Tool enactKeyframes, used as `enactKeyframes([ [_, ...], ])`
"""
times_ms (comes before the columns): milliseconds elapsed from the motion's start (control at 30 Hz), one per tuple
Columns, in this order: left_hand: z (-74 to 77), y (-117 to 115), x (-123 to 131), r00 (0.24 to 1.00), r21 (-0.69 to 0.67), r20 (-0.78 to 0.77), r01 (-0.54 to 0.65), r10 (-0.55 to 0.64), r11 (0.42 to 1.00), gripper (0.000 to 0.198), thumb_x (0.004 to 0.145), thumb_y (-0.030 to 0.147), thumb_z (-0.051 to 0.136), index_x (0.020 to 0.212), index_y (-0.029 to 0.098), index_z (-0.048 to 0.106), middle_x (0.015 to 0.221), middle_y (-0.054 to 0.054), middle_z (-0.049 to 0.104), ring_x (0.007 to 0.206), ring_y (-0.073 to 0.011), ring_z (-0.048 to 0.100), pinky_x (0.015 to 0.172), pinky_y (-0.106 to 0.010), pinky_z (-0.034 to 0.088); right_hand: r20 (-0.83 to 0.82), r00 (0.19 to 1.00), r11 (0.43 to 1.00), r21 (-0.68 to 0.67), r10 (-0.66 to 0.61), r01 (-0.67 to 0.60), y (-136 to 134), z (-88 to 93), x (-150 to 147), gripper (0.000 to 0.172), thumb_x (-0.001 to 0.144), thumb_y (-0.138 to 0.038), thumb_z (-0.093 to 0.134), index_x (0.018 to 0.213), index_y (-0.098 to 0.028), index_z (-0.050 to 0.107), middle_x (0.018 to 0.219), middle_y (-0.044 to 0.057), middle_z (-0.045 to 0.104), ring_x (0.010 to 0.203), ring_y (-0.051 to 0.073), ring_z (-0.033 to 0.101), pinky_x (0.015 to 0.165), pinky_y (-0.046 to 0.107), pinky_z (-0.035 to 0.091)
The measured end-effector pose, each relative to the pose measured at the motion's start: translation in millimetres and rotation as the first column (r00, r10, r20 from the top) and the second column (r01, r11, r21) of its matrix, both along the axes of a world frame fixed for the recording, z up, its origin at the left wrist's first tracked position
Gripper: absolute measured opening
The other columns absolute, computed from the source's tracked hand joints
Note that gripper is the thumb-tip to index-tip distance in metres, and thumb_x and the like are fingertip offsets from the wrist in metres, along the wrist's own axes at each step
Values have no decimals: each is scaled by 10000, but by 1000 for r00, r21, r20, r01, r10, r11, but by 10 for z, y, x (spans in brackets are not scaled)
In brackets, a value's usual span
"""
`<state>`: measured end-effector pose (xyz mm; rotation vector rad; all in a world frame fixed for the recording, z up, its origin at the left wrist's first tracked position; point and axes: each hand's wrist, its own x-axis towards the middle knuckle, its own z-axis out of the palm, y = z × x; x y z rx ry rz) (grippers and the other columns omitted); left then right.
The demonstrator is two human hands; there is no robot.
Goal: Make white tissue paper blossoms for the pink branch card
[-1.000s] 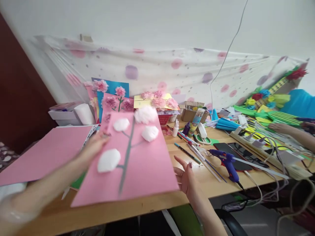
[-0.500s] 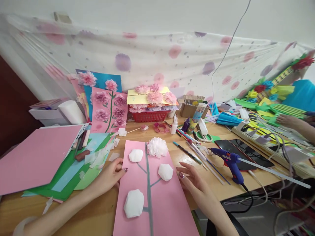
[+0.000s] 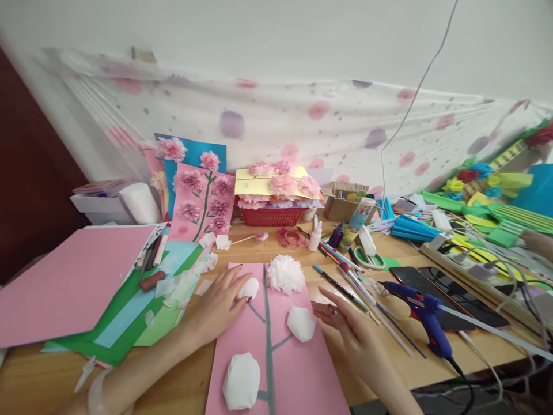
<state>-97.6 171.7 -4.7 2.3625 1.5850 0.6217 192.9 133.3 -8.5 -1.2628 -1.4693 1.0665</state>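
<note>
A pink card [image 3: 298, 377] lies lengthwise before me, with a painted grey-green stem [image 3: 269, 346] and side branches. At the stem's top sits a fluffed white tissue paper flower [image 3: 286, 274]. My left hand [image 3: 218, 305] reaches over the card's left edge, thumb and fingers around the folded white tissue paper [image 3: 250, 287] at upper left, partly covering it. A second folded tissue piece [image 3: 301, 324] lies right of the stem, and a larger one [image 3: 241, 381] at lower left. My right hand [image 3: 348, 323] is beside the card's right edge, fingers stretched and apart, holding nothing.
A blue glue gun [image 3: 419, 308] with a long glue stick lies at right by two phones [image 3: 466, 291]. Pens and brushes [image 3: 341, 285], a white glue bottle [image 3: 315, 236] and a red basket [image 3: 273, 217] stand behind. Coloured papers [image 3: 73, 276] cover the left. Another person's hand [image 3: 538, 241] shows far right.
My left hand has moved from the card's left edge onto the upper-left folded tissue. My right hand stays near the right edge. The view has shifted, so the scene sits lower and further right.
</note>
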Motion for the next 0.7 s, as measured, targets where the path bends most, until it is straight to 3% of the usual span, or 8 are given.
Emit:
enactKeyframes([
  [100, -64, 43, 38, 998, -65, -22, 65, -67, 996, 452, 883, 358, 442, 1313, 218, 447, 1416, -117, 427, 1316, -266, 368, 1069, -451, 328, -35, 999, 999, 35, -7, 8, 125, 93, 29, 522, 836, -594, 477, 1202, -234, 574, 1222, 158, 603, 941, 306, 678, 874, 532, 525],
  [233, -31, 42, 29, 995, -90, -18, 101, -103, 991, 465, 889, 351, 444, 1331, 211, 425, 1386, -123, 459, 1294, -254, 398, 1058, -428, 352, 54, 993, 985, 131, 101, -108, 448, 226, 11, 378, 762, -528, 614, 1021, -256, 652, 1188, 124, 631, 1070, 330, 617, 919, 521, 502],
  [400, 54, 85, 43, 986, -26, -116, 116, -118, 993, 413, 886, 335, 466, 1284, 221, 469, 1275, -109, 549, 1177, -268, 499, 982, -432, 415, 337, 917, 954, 132, 212, -269, 979, 210, -169, 275, 836, -404, 521, 1023, -236, 630, 1006, 97, 689, 918, 292, 678, 786, 452, 560],
  [500, 72, 167, 50, 975, -18, -192, 112, -113, 994, 400, 888, 336, 464, 1259, 187, 486, 1219, -122, 582, 1124, -282, 529, 949, -441, 435, 508, 858, 923, 289, 76, -253, 1156, 163, -275, 263, 870, -358, 436, 1008, -229, 619, 962, 86, 692, 868, 272, 673, 766, 436, 540],
  [600, 45, 254, 19, 978, -7, -178, 112, -112, 994, 407, 894, 295, 456, 1282, 174, 465, 1272, -121, 556, 1171, -270, 499, 994, -427, 410, 530, 845, 870, 448, -72, -207, 1186, 90, -303, 285, 891, -342, 384, 1050, -227, 591, 1042, 93, 676, 972, 275, 635, 846, 446, 499],
  [700, 7, 312, -35, 989, -17, -85, 120, -122, 993, 410, 897, 292, 446, 1300, 213, 444, 1318, -97, 527, 1220, -239, 466, 1022, -410, 393, 542, 837, 866, 450, -71, -218, 1157, -1, -273, 335, 898, -370, 390, 1164, -220, 527, 1194, 117, 614, 1114, 288, 567, 936, 467, 443],
])
